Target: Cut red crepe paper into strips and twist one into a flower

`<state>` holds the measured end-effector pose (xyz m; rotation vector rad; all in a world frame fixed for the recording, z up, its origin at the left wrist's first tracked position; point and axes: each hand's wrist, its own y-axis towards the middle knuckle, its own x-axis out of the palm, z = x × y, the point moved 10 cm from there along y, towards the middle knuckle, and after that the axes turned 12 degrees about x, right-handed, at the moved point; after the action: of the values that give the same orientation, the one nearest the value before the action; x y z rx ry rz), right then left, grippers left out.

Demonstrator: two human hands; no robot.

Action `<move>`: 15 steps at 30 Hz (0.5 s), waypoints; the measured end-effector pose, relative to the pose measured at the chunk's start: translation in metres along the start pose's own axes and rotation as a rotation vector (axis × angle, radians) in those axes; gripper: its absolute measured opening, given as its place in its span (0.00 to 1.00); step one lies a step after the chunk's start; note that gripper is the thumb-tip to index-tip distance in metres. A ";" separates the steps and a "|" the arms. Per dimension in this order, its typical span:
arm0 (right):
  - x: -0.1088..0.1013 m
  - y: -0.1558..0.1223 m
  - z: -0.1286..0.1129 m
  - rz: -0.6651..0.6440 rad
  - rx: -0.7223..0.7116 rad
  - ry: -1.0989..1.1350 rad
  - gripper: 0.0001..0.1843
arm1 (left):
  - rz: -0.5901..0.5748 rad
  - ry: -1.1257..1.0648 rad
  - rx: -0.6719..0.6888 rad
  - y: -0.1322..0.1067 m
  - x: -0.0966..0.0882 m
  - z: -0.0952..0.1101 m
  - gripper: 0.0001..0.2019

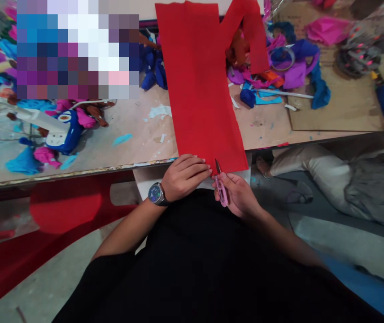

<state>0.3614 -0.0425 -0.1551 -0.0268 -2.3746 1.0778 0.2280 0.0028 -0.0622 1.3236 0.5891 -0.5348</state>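
Observation:
A long red sheet (200,80), cloth or crepe paper, stretches across the table, its near end hanging over the front edge. My left hand (185,177), with a watch (156,194) on the wrist, is closed on the near edge of this sheet; the fingers lie together and the thumb is hidden. Close beside it, my right hand (241,193) grips pink thread snips (222,190). Their dark pointed blades lie against the red sheet near its lower edge, pointing away from me.
Blue power strips (64,132) with cables stand at left and far right. Coloured scraps (294,74) and a tape roll (282,58) crowd the table behind the sheet. Cardboard (340,105) lies at right. A person's leg (313,172) is below the table; a red chair (67,202) stands left.

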 end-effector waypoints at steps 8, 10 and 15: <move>0.000 0.002 0.001 0.020 -0.014 0.019 0.28 | -0.006 0.004 -0.005 -0.003 0.000 -0.001 0.16; 0.000 0.003 0.001 0.027 -0.020 0.023 0.27 | -0.001 -0.003 -0.009 -0.003 0.000 -0.001 0.17; 0.002 0.003 0.002 0.038 -0.037 0.028 0.28 | 0.022 -0.023 -0.020 -0.002 -0.003 -0.001 0.17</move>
<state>0.3585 -0.0416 -0.1576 -0.0999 -2.3777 1.0437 0.2245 0.0039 -0.0619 1.3018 0.5589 -0.5243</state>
